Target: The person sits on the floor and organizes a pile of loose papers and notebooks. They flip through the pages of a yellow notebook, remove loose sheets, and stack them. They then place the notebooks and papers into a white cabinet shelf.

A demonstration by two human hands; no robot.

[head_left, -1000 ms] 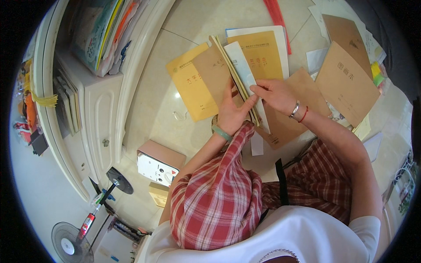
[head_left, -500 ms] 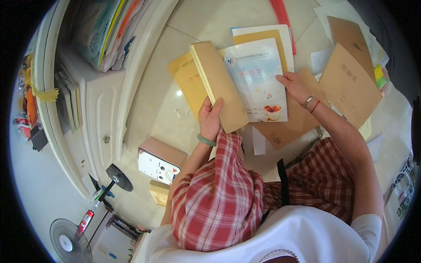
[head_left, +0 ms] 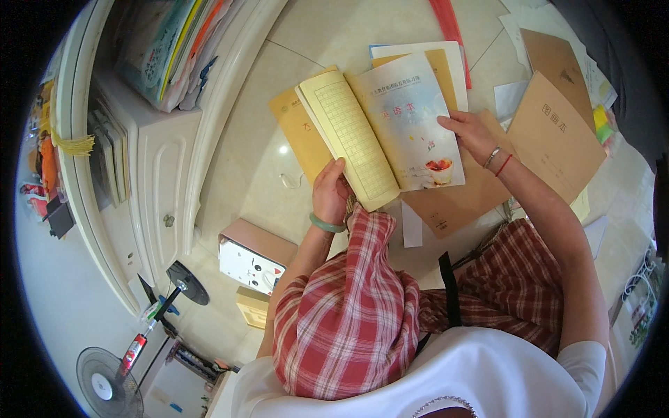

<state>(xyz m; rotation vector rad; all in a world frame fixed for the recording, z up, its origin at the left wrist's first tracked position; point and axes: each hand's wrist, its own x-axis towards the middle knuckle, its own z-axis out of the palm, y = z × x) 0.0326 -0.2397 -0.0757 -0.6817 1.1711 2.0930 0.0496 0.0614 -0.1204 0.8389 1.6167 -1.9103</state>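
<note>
Held over the floor is a yellowish exercise book (head_left: 355, 136) with a page of printed grid squares facing up. My left hand (head_left: 329, 194) is closed on its lower left edge, the thumb on top. Against its right side lies a pale blue and white booklet (head_left: 417, 129) with a dessert cup pictured on its cover. Between thumb and fingers, my right hand (head_left: 475, 136) pinches that booklet's right edge. Partly under the exercise book is a mustard-yellow booklet (head_left: 298, 132). Below the held booklet rests a brown paper cover (head_left: 453, 205).
More brown booklets (head_left: 557, 132) and loose papers lie to the right. A red strip (head_left: 446, 31) is at the far side. On the left stand a white cabinet (head_left: 164, 146) with stuffed folders (head_left: 174, 56), a white-faced box (head_left: 251, 266) and a fan (head_left: 108, 383).
The plain tan cover at the left has given way to a gridded page. My left hand has shifted slightly down at its edge. The dessert-cup booklet has tilted a little; my right hand stays on it.
</note>
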